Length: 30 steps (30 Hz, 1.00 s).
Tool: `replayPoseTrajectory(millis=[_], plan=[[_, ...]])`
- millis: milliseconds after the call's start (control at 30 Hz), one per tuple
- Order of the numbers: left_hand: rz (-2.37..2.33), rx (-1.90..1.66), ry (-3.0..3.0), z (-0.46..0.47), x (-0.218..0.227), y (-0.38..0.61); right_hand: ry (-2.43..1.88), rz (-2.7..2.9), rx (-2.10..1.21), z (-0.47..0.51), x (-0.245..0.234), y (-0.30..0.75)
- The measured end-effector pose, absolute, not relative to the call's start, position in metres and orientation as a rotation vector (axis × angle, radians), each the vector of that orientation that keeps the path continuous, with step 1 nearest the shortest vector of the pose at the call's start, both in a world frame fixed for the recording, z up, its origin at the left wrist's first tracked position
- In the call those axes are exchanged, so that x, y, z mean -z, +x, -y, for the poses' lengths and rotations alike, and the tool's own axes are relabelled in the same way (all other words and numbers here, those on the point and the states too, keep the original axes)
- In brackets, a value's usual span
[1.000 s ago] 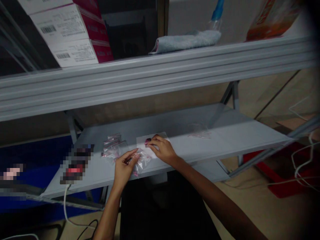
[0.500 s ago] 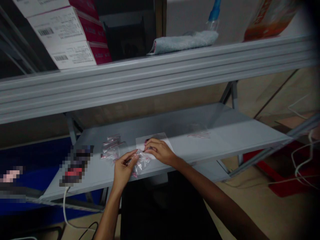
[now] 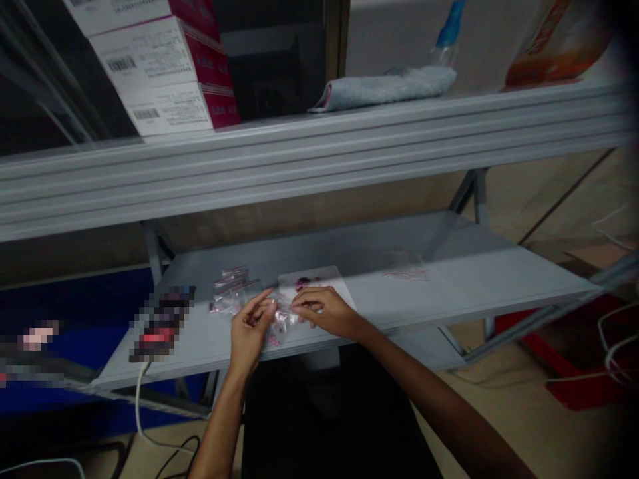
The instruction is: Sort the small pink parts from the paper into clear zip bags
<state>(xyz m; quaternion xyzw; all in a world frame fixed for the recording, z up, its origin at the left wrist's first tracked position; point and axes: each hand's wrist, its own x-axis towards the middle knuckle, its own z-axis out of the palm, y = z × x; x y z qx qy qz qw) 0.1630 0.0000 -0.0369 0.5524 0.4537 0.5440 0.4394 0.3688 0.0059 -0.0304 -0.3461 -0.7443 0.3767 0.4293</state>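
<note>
Between my two hands is a small clear plastic bag with a few tiny pink pieces low in it. My left hand pinches the bag's left edge. At the upper right of the bag, the fingers of my right hand are closed on its edge. Just beyond that hand lies a white sheet bearing a small heap of dark and pink pieces. Several small clear bags with reddish seal lines lie in a pile to the left of my left hand.
Flat clear bags lie farther right on the grey lower shelf. A pixelated object with a white cable is at the shelf's left end. Overhead, a rail carries stacked boxes, a folded cloth and a blue-topped bottle.
My right hand has come back from the heap on the white sheet to the bag's edge, leaving the heap in view. The whole view has shifted slightly.
</note>
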Motion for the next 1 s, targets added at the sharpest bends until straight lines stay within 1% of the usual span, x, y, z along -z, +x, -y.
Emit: replayPoseTrajectory(millis=[167,267,467,567,1000], plan=[[-1.112,-1.308,1.436,0.002,0.033,0.162,-0.883,1.958,-0.521,0.005,0.011,0.374],[-1.116,-1.315,1.457,0.003,0.033,0.161,-0.849,2.005,-0.457,0.011,0.004,0.379],[-1.079,-1.275,1.516,0.003,0.037,0.157,-0.903,2.039,-0.450,0.014,0.004,0.383],[-1.073,-1.245,1.518,0.003,0.038,0.156,-0.914,2.043,-0.483,0.013,0.005,0.382],[-1.038,-1.209,1.537,0.003,0.037,0.156,-0.836,1.896,-0.994,0.007,0.013,0.379]])
